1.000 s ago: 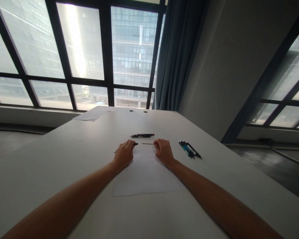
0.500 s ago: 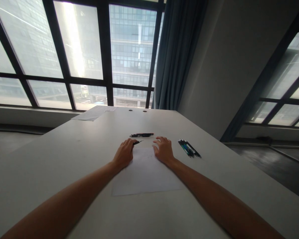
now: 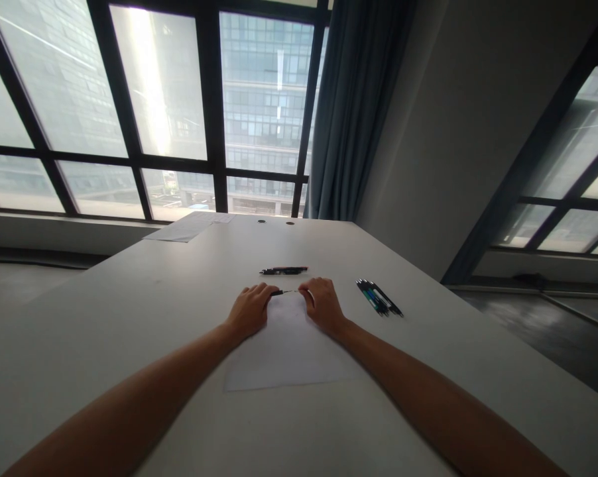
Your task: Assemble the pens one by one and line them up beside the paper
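My left hand is closed around a dark pen, whose thin tip points to the right. Facing it, my right hand has its thumb and fingers pinched together just beyond that tip. Something tiny and pale shows at the right fingertips, too small to name. Both hands rest over the upper part of a white sheet of paper on the table. A short way beyond the hands lie black pens side by side.
Several pens, dark with some blue and green, lie together right of my right hand. More paper sheets lie at the white table's far left edge. Windows and a blue curtain stand behind the table.
My right hand has moved left and its spread fingers have closed into a pinch by the pen's tip. The pen, angled upward before, now lies nearly level.
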The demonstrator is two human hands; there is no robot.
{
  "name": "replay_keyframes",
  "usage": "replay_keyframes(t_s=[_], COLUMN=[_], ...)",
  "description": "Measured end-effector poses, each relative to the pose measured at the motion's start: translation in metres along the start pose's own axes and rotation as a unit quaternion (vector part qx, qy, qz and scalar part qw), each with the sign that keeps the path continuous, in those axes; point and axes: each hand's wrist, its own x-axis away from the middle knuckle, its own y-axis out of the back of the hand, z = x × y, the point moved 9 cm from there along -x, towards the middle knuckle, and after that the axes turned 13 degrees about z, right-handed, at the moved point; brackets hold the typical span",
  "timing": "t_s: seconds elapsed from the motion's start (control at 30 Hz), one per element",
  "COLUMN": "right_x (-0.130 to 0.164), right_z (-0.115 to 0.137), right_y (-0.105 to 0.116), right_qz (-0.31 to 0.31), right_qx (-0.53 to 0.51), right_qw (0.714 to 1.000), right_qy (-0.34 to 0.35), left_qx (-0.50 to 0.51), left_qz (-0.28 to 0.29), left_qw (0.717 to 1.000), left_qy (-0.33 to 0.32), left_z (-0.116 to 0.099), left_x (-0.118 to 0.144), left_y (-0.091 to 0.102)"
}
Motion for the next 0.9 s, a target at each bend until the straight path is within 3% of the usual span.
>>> replay_keyframes(t_s=[0.27, 0.43, 0.9], right_x=[0.003, 0.002, 0.006], right_z=[0.010, 0.012, 0.028], right_y=[0.005, 0.003, 0.004], right_qz=[-0.050, -0.038, -0.028], right_qx=[0.003, 0.003, -0.060], right_qw=[0.997, 0.998, 0.988], right_qy=[0.054, 0.053, 0.137], left_qx=[0.003, 0.017, 0.118], left_qz=[-0.004, -0.010, -0.028], left_qw=[1.000, 0.999, 0.984], left_qy=[-0.008, -0.027, -0.133], left_z=[-0.001, -0.002, -0.012], left_x=[0.000, -0.001, 0.002], left_y=[0.000, -0.002, -0.002])
